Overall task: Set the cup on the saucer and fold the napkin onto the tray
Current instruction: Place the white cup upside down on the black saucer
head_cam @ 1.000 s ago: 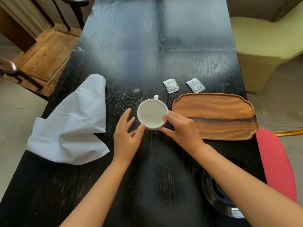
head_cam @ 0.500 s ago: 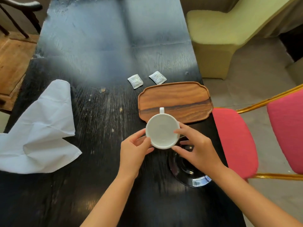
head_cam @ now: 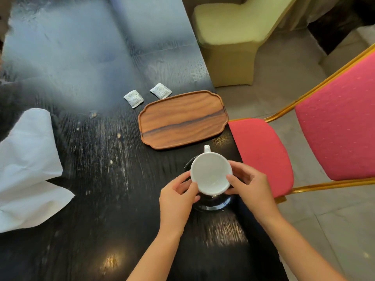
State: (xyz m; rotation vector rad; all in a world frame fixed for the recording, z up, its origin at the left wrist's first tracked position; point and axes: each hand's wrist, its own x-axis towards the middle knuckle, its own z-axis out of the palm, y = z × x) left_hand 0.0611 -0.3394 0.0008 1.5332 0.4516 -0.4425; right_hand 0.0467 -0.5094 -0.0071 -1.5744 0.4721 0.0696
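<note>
I am holding the round white ceramic cup (head_cam: 211, 174) between both hands: my left hand (head_cam: 178, 197) is pressing its fingertips against the cup's left wall, and my right hand (head_cam: 250, 188) is pinching the right side of the rim and wall. The cup is sitting upright with its small handle pointing away from me, directly over the glossy black round saucer (head_cam: 213, 204). I cannot tell whether its base is touching the saucer or hanging just above it, since the cup and my fingers are covering the middle of the saucer.

The saucer is lying near the right edge of the dark black wood-grain table (head_cam: 101, 179). Just beyond the cup, the scalloped rectangular brown wooden tray (head_cam: 182, 120) is lying flat, with nothing on it. Two small white paper sachets (head_cam: 147, 95) are lying side by side just past the tray's far edge. The crumpled white cloth napkin (head_cam: 28, 169) is lying unfolded well apart at the table's left side, running off the left of the view.

A red-cushioned chair with a gold metal frame (head_cam: 304, 138) is standing just beside the table on my right.
</note>
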